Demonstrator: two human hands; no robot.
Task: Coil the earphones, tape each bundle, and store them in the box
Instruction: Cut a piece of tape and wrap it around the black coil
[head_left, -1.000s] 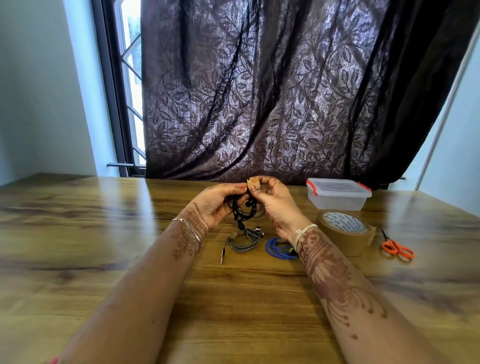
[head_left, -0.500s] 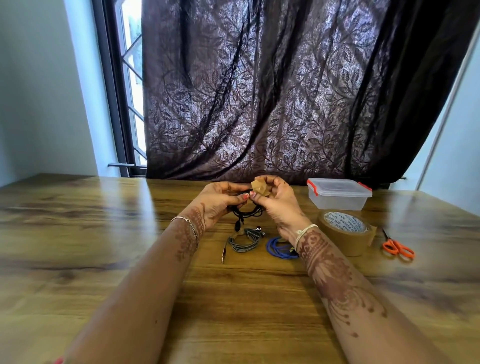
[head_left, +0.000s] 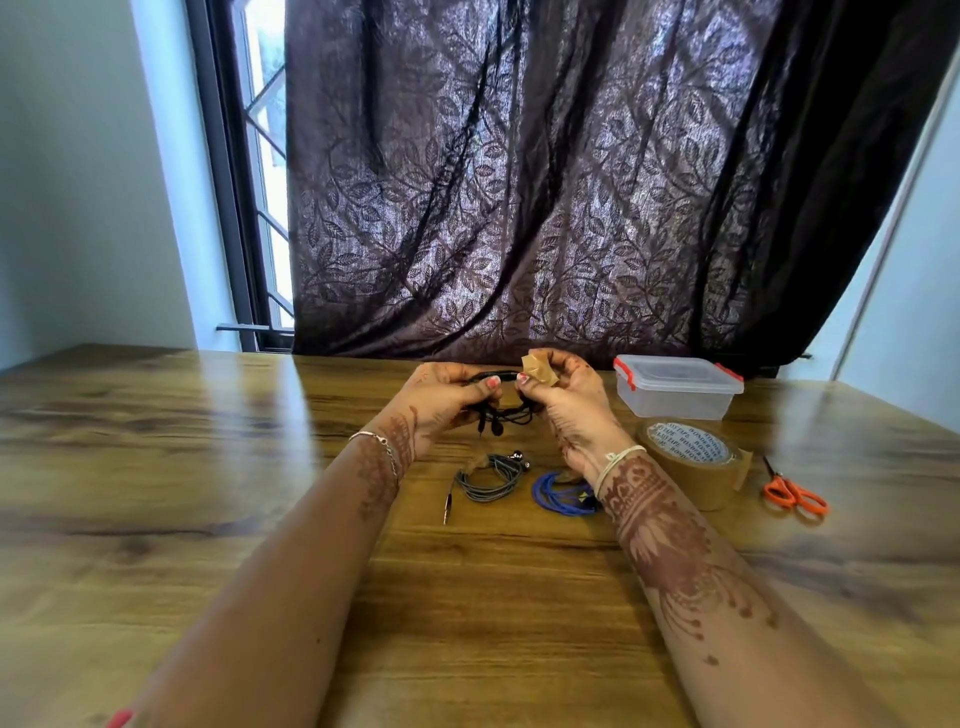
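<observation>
Above the wooden table, my left hand (head_left: 441, 397) grips a coiled black earphone bundle (head_left: 506, 410), whose earbuds dangle below. My right hand (head_left: 563, 395) pinches the same coil and a crumpled piece of brown tape (head_left: 540, 370) at its top. On the table below lie a grey coiled earphone (head_left: 488, 480) with its plug trailing to the left, and a blue coiled earphone (head_left: 561, 493) partly hidden by my right wrist. The clear plastic box (head_left: 675, 389) with red latches stands at the right, its lid on.
A brown tape roll (head_left: 693, 457) lies flat in front of the box. Orange-handled scissors (head_left: 792, 491) lie to its right. A dark curtain (head_left: 571, 182) hangs behind the table's (head_left: 156, 467) far edge, with a window at the left.
Both hands have risen slightly with the black coil. The tape piece has shifted from between the thumbs to the right hand's fingertips, and the coil is stretched more sideways.
</observation>
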